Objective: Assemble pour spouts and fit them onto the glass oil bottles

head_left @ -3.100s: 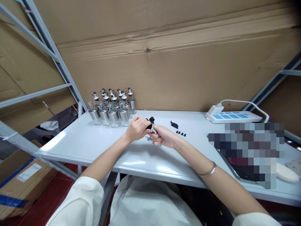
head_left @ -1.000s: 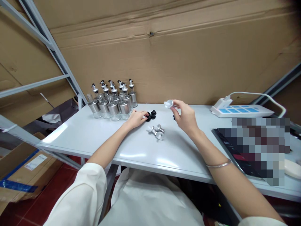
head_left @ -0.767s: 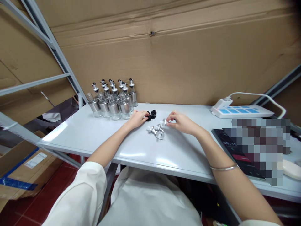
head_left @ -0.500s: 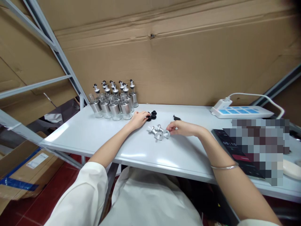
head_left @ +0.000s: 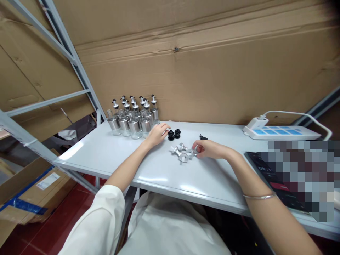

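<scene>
My left hand (head_left: 158,134) rests on the white table, fingers stretched out and nothing seen in them. Its fingertips are just left of a small cluster of black ring-shaped stoppers (head_left: 177,135). My right hand (head_left: 208,148) is closed at the right end of a group of silver pourer tops (head_left: 183,157) lying on the table. Thumb and fingers pinch one silver pourer top (head_left: 196,152), which they partly cover. Behind that hand lies a small pile of black pieces (head_left: 203,137), partly hidden. Several glass bottles with metal sleeves (head_left: 135,125) stand left of my left hand; those in front have bare necks.
Farther back, several bottles carry silver spouts (head_left: 135,105). A white power strip (head_left: 285,132) with a plugged-in charger (head_left: 257,123) lies at the back right. In front of it is a dark device with a timer (head_left: 265,173). Cardboard (head_left: 202,85) stands behind the table.
My left hand has drawn slightly left, off the black stoppers, so more of them show. My right hand stays at the silver pourer tops. The whole view has shifted a little.
</scene>
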`<move>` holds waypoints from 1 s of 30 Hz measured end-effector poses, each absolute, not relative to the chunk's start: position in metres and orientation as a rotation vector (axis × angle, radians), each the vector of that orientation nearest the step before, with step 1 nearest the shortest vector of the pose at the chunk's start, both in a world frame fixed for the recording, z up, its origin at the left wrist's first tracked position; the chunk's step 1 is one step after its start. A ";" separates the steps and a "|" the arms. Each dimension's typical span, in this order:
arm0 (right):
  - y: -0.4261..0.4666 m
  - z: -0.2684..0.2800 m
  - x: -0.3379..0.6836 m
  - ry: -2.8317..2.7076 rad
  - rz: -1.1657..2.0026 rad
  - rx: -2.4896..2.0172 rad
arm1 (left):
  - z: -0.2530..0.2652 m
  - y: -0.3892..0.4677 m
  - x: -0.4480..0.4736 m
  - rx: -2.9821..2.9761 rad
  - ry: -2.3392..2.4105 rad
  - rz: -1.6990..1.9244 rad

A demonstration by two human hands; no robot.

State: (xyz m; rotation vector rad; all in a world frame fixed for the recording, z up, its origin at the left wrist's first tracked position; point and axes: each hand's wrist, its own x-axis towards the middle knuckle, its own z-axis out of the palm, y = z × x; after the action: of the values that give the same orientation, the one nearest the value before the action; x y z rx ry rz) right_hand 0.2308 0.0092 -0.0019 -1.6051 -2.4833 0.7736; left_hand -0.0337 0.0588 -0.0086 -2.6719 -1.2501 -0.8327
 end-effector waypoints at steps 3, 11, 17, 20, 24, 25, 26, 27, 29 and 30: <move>0.010 -0.006 0.231 -2.444 0.772 -1.604 | -0.003 0.060 -0.041 -2.481 -1.263 -1.019; 0.008 -0.001 0.235 -2.412 0.856 -1.477 | 0.011 0.067 -0.060 -2.284 -1.337 -1.196; 0.009 0.007 0.237 -2.208 0.703 -1.405 | 0.055 0.100 -0.065 -1.890 -1.598 -1.669; 0.009 0.007 0.233 -2.132 0.602 -1.385 | 0.068 0.124 -0.071 -1.945 -1.927 -1.526; 0.008 0.009 0.230 -2.065 0.541 -1.344 | 0.070 0.144 -0.078 -2.034 -2.090 -1.300; 0.007 0.010 0.230 -2.053 0.519 -1.338 | 0.069 0.145 -0.079 -2.042 -2.071 -1.265; 0.006 0.011 0.229 -2.045 0.500 -1.329 | 0.068 0.145 -0.080 -2.049 -2.048 -1.238; 0.005 0.012 0.229 -2.035 0.484 -1.320 | 0.067 0.144 -0.080 -2.055 -2.025 -1.223; 0.003 0.013 0.227 -2.015 0.469 -1.307 | 0.066 0.141 -0.079 -2.044 -1.974 -1.257; 0.002 0.014 0.226 -2.008 0.470 -1.301 | 0.066 0.140 -0.078 -2.024 -1.934 -1.312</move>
State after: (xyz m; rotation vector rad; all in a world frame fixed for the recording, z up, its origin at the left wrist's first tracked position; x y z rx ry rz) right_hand 0.2257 0.0019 0.0143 -1.3011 -2.0077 0.4702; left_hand -0.0779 0.1397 0.0664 -2.0244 -1.9344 -1.3121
